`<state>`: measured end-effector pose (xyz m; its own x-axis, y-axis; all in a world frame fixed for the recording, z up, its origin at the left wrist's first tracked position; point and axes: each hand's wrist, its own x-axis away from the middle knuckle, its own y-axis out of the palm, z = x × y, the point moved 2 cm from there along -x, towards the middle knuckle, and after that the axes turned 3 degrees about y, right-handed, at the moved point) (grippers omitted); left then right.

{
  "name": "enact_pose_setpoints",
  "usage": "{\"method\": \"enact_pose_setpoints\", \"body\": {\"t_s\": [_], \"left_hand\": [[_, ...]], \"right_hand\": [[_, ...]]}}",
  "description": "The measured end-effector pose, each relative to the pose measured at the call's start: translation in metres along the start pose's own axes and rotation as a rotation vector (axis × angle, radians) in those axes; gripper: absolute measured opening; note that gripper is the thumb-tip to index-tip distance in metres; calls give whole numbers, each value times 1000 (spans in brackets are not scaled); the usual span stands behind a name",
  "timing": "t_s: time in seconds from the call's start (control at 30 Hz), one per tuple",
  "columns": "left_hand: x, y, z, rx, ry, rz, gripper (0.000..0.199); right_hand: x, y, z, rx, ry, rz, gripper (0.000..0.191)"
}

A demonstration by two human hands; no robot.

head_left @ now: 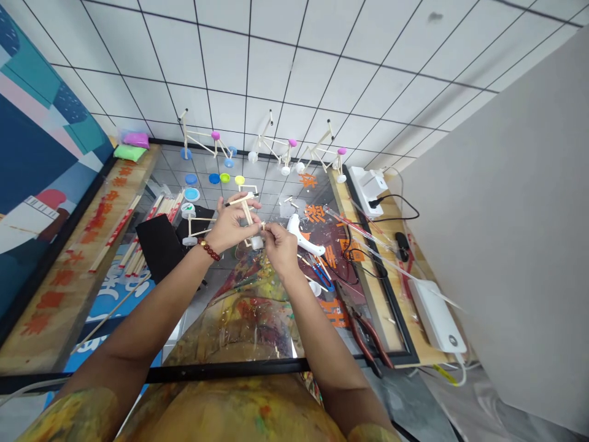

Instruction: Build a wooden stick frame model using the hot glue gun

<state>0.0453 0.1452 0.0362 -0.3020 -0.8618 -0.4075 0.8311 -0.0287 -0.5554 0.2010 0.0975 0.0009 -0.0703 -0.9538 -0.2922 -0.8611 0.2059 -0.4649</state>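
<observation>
- The counter (59,307) fills the lower and middle frame, with wooden edge strips and a clear top over orange-lettered print
- Three stick models (276,147) with round feet stand along the top edge, upper middle
- Pink and green clay packs (133,146) lie at upper left
- Coloured bottle caps (214,178) are scattered just below the models
- Loose wooden sticks (133,245) and a black pad (159,252) lie left of centre
- A white glue gun (306,239) lies right of centre
- Red-handled pliers (363,331) lie at lower right, near a white power bank (435,316)
- A white power strip (368,190) sits at upper right
</observation>
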Motion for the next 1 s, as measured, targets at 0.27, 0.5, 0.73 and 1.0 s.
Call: {"method": "enact_pose_setpoints", "body": {"t_s": [0.27, 0.5, 0.73, 1.0], "left_hand": [[-2, 2, 0, 15, 25, -18, 7], [-1, 2, 1, 0, 8, -20, 7], [12, 4, 1, -50, -48, -23, 28], [40, 11, -1, -4, -23, 268, 84]], "right_hand": [[0, -1, 1, 18, 21, -4, 19], [0, 0, 1, 11, 13, 3, 19], [-3, -4, -1, 30, -35, 36, 17], [0, -4, -11, 46, -145, 83, 17]]}}
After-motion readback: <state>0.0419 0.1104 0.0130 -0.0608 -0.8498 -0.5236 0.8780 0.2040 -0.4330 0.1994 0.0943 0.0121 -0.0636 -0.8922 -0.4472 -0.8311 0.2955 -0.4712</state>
